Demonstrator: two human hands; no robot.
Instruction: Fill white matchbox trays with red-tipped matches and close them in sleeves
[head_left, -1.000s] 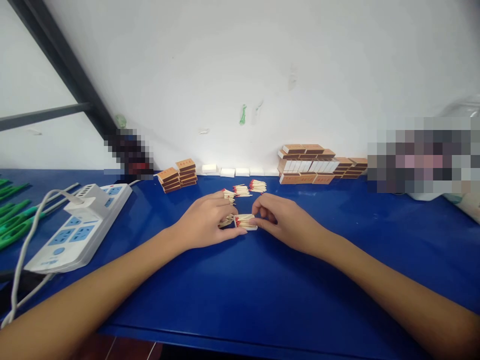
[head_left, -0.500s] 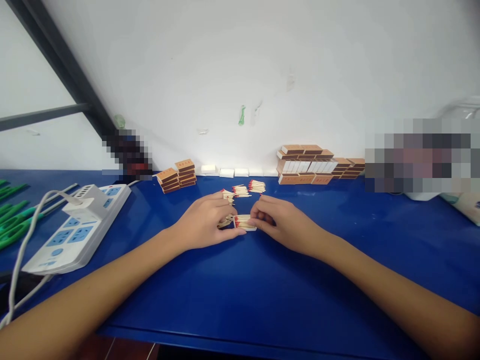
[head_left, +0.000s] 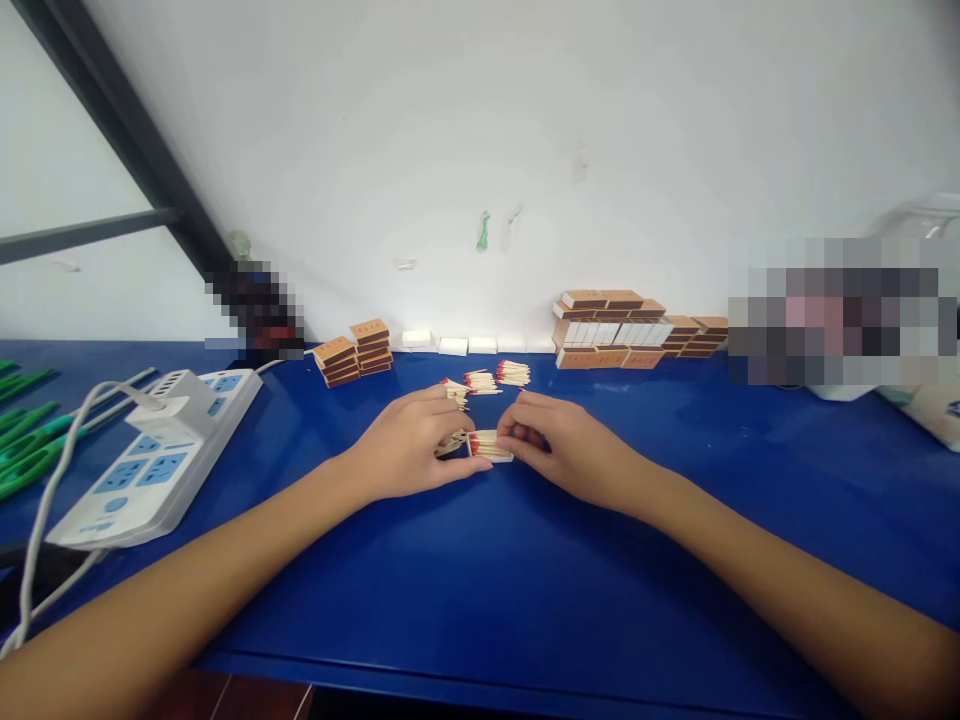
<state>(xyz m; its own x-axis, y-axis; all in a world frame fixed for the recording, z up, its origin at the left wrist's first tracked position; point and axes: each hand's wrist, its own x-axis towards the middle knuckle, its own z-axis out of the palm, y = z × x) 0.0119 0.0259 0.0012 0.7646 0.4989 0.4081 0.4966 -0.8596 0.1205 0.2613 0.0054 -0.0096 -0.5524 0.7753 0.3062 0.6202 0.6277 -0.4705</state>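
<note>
Both my hands meet over a small white matchbox tray filled with red-tipped matches on the blue table. My left hand is curled around the tray's left end, thumb along its front edge. My right hand pinches the tray's right end with bent fingers. Small heaps of loose matches lie just behind my hands.
A white power strip with a plugged-in cable lies at the left, green tools beyond it. Brown matchbox stacks and a larger pile line the wall, with white inner trays between them.
My right hand's fingers have closed in slightly on the tray's right end. The left hand and the tray have stayed in place.
</note>
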